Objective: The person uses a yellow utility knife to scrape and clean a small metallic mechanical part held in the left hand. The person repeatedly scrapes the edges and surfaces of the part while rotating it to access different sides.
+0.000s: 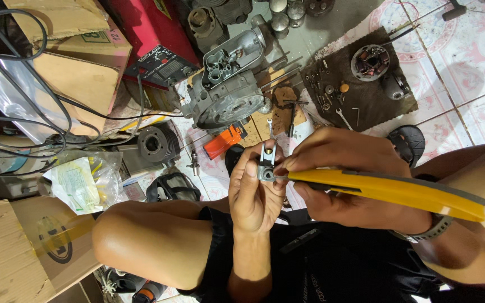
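My left hand (254, 193) grips a small grey metal part (266, 163) with two upright prongs, held in front of my lap. My right hand (338, 168) holds a long yellow-handled tool (388, 191), its tip pressed against the side of the metal part. Both hands meet above my knees. A watch sits on my right wrist (430, 227).
A grey engine casing (225, 90) lies on the tiled floor ahead, with an orange tool (224, 140) and a ribbed cylinder (155, 143) nearby. A brown mat (360, 106) holds small parts and a wrench. Cardboard boxes (79, 67) and cables fill the left. A sandal (408, 140) lies right.
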